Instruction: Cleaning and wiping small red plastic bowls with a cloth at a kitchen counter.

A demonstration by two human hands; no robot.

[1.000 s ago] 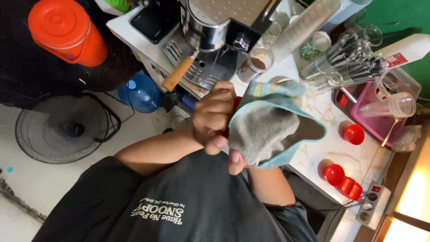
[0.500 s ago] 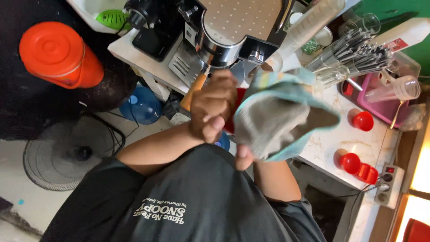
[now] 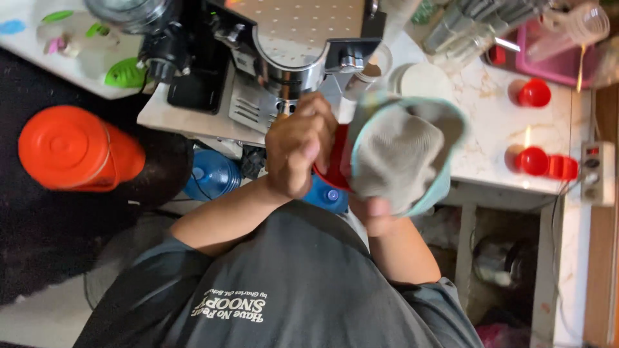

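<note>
My left hand (image 3: 298, 147) is closed in a fist around a red cup (image 3: 334, 162), held in front of my chest. My right hand (image 3: 377, 209) grips a grey cloth with a teal edge (image 3: 403, 149) from below; the cloth is bunched over the cup's open side and hides most of it. Both hands sit just in front of a steel espresso machine (image 3: 293, 55), whose wooden handle tip (image 3: 281, 116) shows beside my left knuckles. My dark grey shirt fills the bottom of the view.
A marble counter (image 3: 490, 138) carries red cups (image 3: 534, 94) (image 3: 535, 161), a white lid, glasses and a pink tray (image 3: 561, 61). A power strip (image 3: 596, 173) lies at its right end. An orange jug (image 3: 71, 149) and a blue water bottle (image 3: 213, 175) stand lower left.
The view has swung, so the machine and counter now sit higher and more central. My hands stay together at the cup, and the cloth has turned a little over it.
</note>
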